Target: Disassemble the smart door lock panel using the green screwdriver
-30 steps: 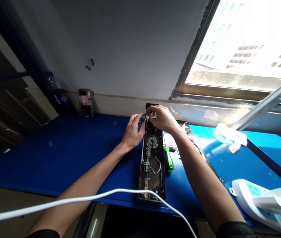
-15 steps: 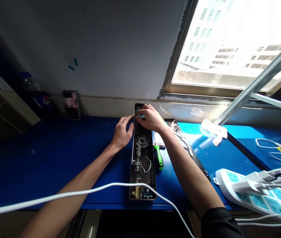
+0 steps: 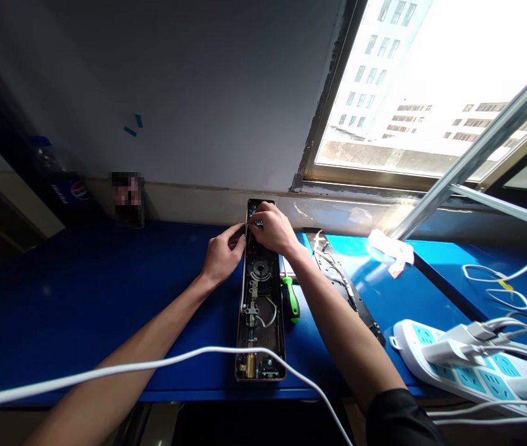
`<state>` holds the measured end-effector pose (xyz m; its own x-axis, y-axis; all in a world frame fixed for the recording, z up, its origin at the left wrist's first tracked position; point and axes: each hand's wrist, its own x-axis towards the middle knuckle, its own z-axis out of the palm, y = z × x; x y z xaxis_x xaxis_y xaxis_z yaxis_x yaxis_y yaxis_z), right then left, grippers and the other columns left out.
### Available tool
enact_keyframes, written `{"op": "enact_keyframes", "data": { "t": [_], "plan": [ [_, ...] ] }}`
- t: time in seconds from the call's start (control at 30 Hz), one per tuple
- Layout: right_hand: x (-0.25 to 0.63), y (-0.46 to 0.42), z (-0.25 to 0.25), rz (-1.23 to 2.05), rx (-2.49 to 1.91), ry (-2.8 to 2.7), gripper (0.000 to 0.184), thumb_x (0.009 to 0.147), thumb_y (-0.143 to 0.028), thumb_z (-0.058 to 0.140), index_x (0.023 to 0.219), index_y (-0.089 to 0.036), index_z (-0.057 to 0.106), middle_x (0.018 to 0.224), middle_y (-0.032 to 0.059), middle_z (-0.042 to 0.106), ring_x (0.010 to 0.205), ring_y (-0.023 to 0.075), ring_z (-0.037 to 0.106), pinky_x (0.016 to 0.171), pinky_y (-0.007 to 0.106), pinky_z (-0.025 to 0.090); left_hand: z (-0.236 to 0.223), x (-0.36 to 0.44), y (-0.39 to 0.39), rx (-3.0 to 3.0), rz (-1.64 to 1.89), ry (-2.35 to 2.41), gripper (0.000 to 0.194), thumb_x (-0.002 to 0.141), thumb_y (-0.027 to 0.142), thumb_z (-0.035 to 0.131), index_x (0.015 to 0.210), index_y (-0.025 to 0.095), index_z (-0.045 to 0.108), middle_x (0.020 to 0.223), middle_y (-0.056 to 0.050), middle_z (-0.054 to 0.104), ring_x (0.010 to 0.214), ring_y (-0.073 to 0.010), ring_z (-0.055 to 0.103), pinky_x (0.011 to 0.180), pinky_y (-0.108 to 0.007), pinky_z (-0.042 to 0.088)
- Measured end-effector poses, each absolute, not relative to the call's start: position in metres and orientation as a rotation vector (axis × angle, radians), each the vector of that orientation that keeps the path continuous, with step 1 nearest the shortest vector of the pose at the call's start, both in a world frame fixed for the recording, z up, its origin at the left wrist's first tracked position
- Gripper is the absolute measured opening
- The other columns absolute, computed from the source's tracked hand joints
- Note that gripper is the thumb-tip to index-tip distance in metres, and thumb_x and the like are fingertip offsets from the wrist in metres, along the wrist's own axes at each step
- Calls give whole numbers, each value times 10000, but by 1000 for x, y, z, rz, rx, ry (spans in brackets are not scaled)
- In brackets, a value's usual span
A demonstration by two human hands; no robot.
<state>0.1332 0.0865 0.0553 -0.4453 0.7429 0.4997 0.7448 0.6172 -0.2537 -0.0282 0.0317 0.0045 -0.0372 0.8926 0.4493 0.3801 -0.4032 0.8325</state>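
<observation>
In the head view, the open casing of a long door lock (image 3: pixel 260 322) lies lengthwise on the blue worktop (image 3: pixel 105 291), at 6 o'clock from the middle of the view, its narrow top end reaching toward the wall. Inside it are a round metal disc (image 3: pixel 260 270), a brass part (image 3: pixel 249 365), and a short loop of thin wire (image 3: pixel 270 313).

The left hand (image 3: pixel 221 254) is at the casing's upper left edge, its fingers curled in toward a thin white wire (image 3: pixel 243 279) that runs along that edge. The right hand (image 3: pixel 273 228) is arched over the top end, its fingertips (image 3: pixel 261 224) pointing down into the casing. Both hands are close together, neither spread flat, but the fingers hide whatever they may be pinching, so I cannot tell.

A green-handled screwdriver (image 3: pixel 291 299) lies just beside the casing at its 3 o'clock side. Farther along at 3 o'clock is a dark metal plate (image 3: pixel 337 279) with a wire on it. A white power strip (image 3: pixel 467 365) with plugs (image 3: pixel 444 351) sits at 4 o'clock. A thick white cable (image 3: pixel 152 365) crosses the lower part of the view, in front of the casing's bottom end.
</observation>
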Motion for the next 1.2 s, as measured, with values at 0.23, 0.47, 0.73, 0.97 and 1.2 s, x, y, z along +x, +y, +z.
{"op": "enact_keyframes", "data": {
  "t": [0.23, 0.47, 0.73, 0.97, 1.2],
  "plan": [
    [126, 88, 46, -32, -1200, -2180, 148, 909, -203, 579, 916, -216, 726, 1095, 81, 649, 1010, 238, 630, 840, 357, 519, 7, -29, 31, 1770, 1448, 1340, 412, 967, 349, 602, 1316, 156, 705, 1291, -95, 768, 1230, -298, 719, 1099, -428, 583],
    [123, 85, 45, -29, -1157, -2127, 139, 953, -193, 538, 973, -221, 673, 1099, 85, 644, 981, 228, 613, 824, 346, 503, 9, -29, 29, 1781, 1460, 1351, 384, 957, 379, 615, 1273, 189, 722, 1273, -77, 777, 1223, -302, 721, 1073, -410, 587],
    [131, 96, 43, 95, -957, -2131, 120, 922, -192, 657, 947, -232, 768, 1041, 56, 683, 1040, 207, 632, 939, 319, 511, 12, -29, 27, 1856, 1511, 1348, 206, 898, 415, 688, 951, 216, 684, 965, -50, 792, 923, -258, 771, 843, -348, 614],
    [140, 98, 49, 201, -845, -2155, 130, 878, -193, 715, 984, -215, 787, 949, 40, 748, 915, 196, 634, 853, 313, 510, 13, -29, 28, 1846, 1605, 1318, 230, 912, 375, 639, 758, 205, 628, 1139, -88, 768, 1042, -260, 733, 897, -353, 582],
    [149, 94, 56, 235, -727, -2245, 253, 840, -180, 662, 1081, -208, 733, 1015, 30, 751, 975, 203, 624, 898, 325, 498, 19, -26, 21, 1777, 1780, 1280, 241, 922, 335, 617, 725, 205, 565, 1104, -91, 737, 1052, -240, 713, 846, -322, 573]
  ]
}}
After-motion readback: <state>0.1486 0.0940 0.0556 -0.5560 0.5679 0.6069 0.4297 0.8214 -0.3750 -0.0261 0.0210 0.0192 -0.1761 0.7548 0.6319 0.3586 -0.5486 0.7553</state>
